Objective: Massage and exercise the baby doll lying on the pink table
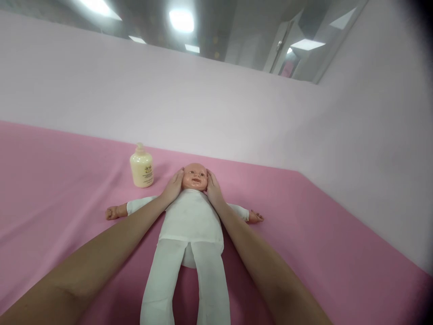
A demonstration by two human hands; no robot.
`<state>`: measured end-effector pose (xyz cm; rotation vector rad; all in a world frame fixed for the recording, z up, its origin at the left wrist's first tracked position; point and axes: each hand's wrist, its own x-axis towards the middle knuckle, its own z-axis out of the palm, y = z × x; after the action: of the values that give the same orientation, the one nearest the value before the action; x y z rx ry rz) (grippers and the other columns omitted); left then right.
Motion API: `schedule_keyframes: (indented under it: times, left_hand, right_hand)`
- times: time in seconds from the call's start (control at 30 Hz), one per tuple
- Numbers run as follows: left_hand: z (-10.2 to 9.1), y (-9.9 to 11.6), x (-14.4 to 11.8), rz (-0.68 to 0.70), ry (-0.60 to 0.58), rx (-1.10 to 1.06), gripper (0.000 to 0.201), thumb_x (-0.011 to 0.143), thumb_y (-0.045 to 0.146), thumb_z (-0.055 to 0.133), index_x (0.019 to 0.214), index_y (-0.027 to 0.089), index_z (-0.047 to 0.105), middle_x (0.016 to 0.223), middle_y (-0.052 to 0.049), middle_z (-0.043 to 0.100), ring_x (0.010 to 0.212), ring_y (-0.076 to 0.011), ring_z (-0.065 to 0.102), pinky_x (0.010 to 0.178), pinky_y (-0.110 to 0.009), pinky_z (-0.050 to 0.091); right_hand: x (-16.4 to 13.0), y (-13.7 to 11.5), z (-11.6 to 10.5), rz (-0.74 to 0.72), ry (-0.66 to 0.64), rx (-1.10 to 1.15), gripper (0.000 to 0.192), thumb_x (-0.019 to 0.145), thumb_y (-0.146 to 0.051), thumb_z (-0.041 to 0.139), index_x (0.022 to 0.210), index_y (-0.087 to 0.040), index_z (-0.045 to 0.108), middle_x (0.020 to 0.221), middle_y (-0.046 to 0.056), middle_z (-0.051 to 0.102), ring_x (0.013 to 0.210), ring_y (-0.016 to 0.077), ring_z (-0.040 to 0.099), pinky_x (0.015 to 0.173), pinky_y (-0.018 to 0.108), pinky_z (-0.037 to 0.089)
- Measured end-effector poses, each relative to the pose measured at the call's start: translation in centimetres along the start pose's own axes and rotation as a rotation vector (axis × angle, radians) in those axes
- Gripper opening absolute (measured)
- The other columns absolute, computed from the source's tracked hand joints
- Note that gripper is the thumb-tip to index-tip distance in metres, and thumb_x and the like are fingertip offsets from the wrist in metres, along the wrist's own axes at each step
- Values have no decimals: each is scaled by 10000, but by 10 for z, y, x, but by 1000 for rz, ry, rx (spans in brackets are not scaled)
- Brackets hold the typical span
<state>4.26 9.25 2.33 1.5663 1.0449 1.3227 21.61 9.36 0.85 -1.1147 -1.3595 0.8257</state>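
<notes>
A baby doll point(191, 221) in white lies face up on the pink sheet point(321, 243), its head cupped between my left hand point(173, 186) and right hand point(212, 186), palms flat against it; a cream lotion bottle point(141, 166) stands near my left hand.

Support surface: flat area covered with pink cloth point(321, 234), bounded by a pale wall at the far and right edges.

The pink cloth covers the whole surface and shows shallow creases on the left side. A doll point(191, 221) in a white suit lies on it face up, head toward the far wall, arms spread to both sides, legs pointing toward the near edge. A cream pump bottle point(141, 167) stands upright on the cloth just beside the doll's head, on the left, apart from the doll.
</notes>
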Motion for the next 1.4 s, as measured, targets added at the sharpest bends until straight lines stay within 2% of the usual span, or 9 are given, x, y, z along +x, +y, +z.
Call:
schedule_keyframes:
  times: [0.2, 0.4, 0.53, 0.63, 0.73, 0.8, 1.0, 1.17, 1.4]
  left_hand:
    - [-1, -9, 5, 17, 76, 52, 495, 974, 474, 318, 1262, 152, 559, 1426, -117, 521, 1369, -233, 417, 1169, -399, 269]
    - [0, -8, 3, -10, 80, 67, 570, 970, 495, 326, 1429, 164, 388, 1531, -129, 378, 1429, -221, 327, 1191, -398, 218]
    - [0, -2, 0, -9, -22, 92, 751, 877, 580, 503, 1478, 169, 316, 1579, -134, 279, 1458, -282, 255, 1199, -427, 192]
    - [0, 3, -2, 15, -63, 134, 856, 788, 567, 639, 1475, 166, 322, 1570, -146, 293, 1453, -312, 258, 1199, -437, 195]
    - [0, 4, -3, 6, -58, 151, 882, 809, 577, 612, 1499, 149, 268, 1577, -164, 266, 1457, -308, 249, 1200, -433, 189]
    - [1, 3, -3, 7, -56, 148, 844, 854, 585, 546, 1512, 155, 237, 1588, -156, 241, 1467, -289, 225, 1203, -424, 174]
    - [1, -2, 1, 4, -29, 71, 653, 942, 583, 357, 1453, 177, 374, 1561, -104, 331, 1467, -249, 233, 1208, -396, 175]
    - [-1, -5, 7, 27, 24, -69, 511, 961, 480, 344, 1319, 169, 533, 1414, -92, 541, 1371, -237, 420, 1166, -401, 288]
    - [-3, -11, 9, 35, 90, 15, 463, 938, 386, 392, 1306, 153, 550, 1417, -106, 534, 1342, -228, 454, 1158, -394, 301]
  right_hand:
    - [-1, -2, 1, 37, 83, -23, 477, 904, -461, 428, 1317, -246, 528, 1323, 43, 606, 1298, 217, 488, 1138, 427, 337]
    - [-10, -18, 4, 47, 107, -117, 476, 929, -542, 340, 1153, -214, 603, 1219, 76, 641, 1174, 227, 565, 1076, 400, 399]
    - [-14, -26, 4, 4, -34, -55, 502, 900, -580, 424, 1237, -228, 548, 1295, 64, 599, 1223, 208, 540, 1075, 357, 406]
    - [-15, -26, 2, 13, -90, -86, 625, 831, -575, 562, 1341, -224, 476, 1392, 75, 528, 1308, 224, 470, 1123, 376, 355]
    - [-15, -24, 1, 46, -82, -117, 736, 785, -580, 623, 1398, -221, 431, 1454, 84, 469, 1360, 239, 413, 1158, 405, 302]
    - [-14, -22, 1, 18, -94, -99, 684, 822, -598, 564, 1390, -236, 448, 1441, 70, 489, 1355, 226, 421, 1158, 404, 302]
    - [-8, -14, 1, 54, -29, 0, 565, 893, -607, 407, 1329, -268, 525, 1328, 32, 602, 1317, 224, 475, 1123, 416, 373]
    - [-3, -8, -1, 193, 13, 152, 503, 882, -491, 445, 1315, -243, 510, 1333, 68, 600, 1167, 250, 606, 959, 434, 521]
    - [-2, -6, 3, 100, -15, 132, 488, 898, -482, 424, 1310, -244, 535, 1279, 47, 643, 1198, 227, 591, 1055, 434, 455]
